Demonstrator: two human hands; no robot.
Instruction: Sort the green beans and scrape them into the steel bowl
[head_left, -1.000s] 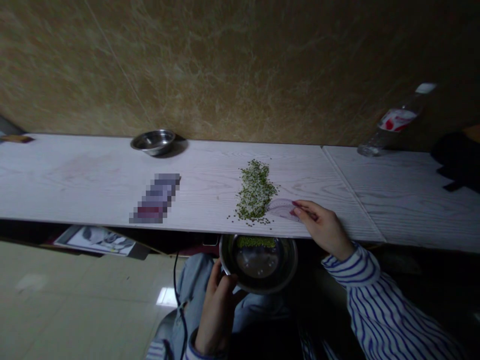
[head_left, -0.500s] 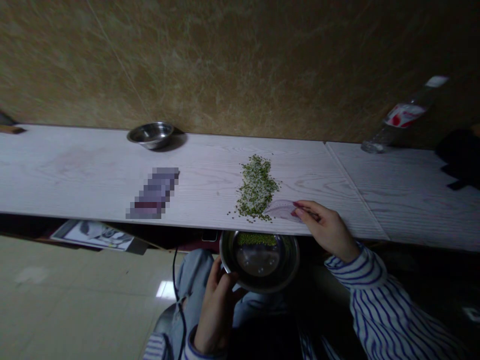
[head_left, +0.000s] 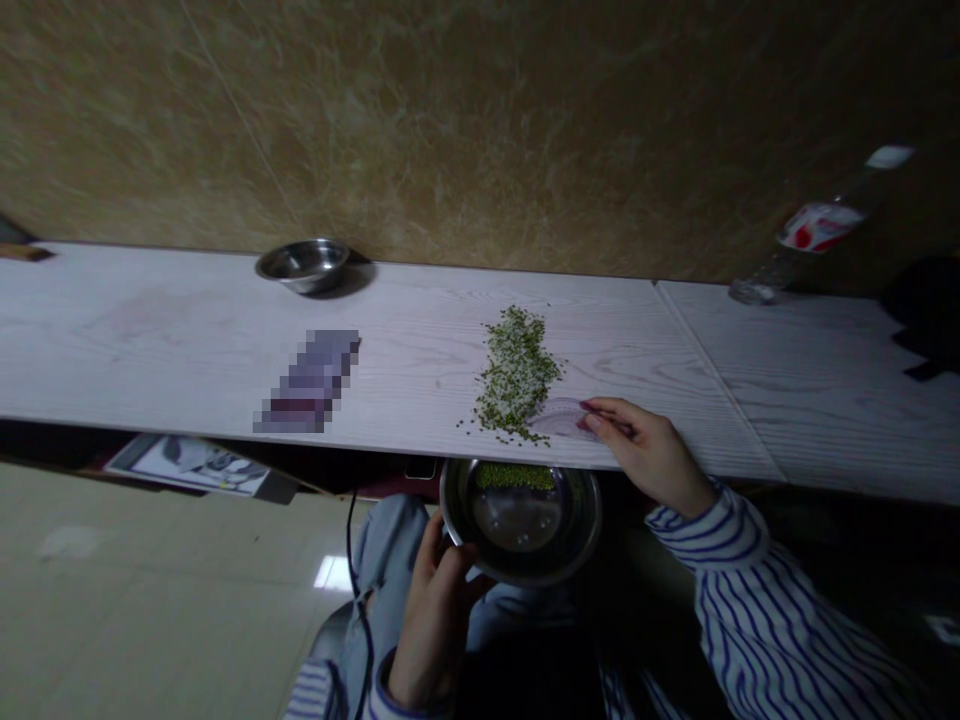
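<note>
My right hand [head_left: 649, 450] pinches a clear plastic protractor [head_left: 556, 417], its curved edge against the lower right of a pile of green beans and white grains [head_left: 517, 375] on the pale wooden counter. Below the counter's front edge, my left hand [head_left: 442, 590] grips the rim of a steel bowl [head_left: 585, 545]. Green beans [head_left: 515, 477] lie in that bowl along its far side, and the rest of its bottom shows bare shiny metal. A few loose beans are scattered around the pile near the edge.
A smaller steel bowl [head_left: 304, 267] sits at the back by the wall. Left of the pile lies a blurred-out flat object [head_left: 311, 382]. A clear bottle with a red and white label [head_left: 817, 228] stands at the right. Under the counter is an open shelf, with a cable [head_left: 351, 550] hanging down.
The view has shifted slightly. My right hand with the protractor has moved a little left, towards the pile. My left hand and the bowl stay in place.
</note>
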